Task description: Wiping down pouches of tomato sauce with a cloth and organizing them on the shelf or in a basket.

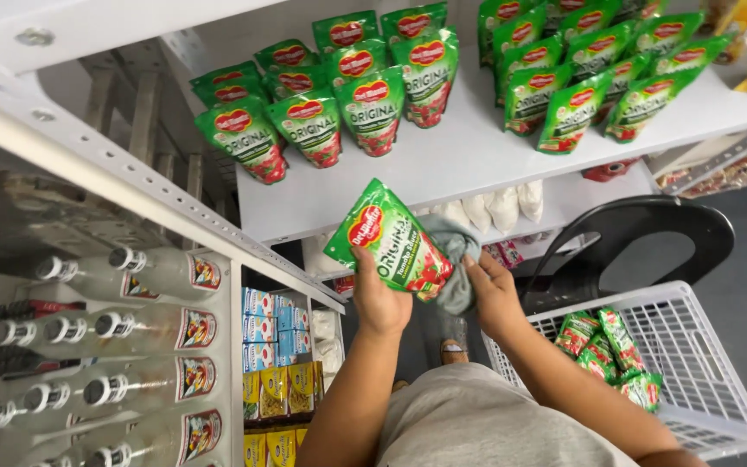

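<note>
Two pouch groups (339, 95) are already shelved at frame top, one pouch (389, 240) is gripped by the left hand (379, 298), a cloth (456, 259) by the right hand (494, 294), several left in the basket (702, 380) lower right.

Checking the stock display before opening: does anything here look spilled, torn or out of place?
Nothing stands out. The left hand holds an intact green sauce pouch, the right hand a grey cloth. Matching pouches stand in rows on the white shelf; more lie in the white plastic basket.
</note>
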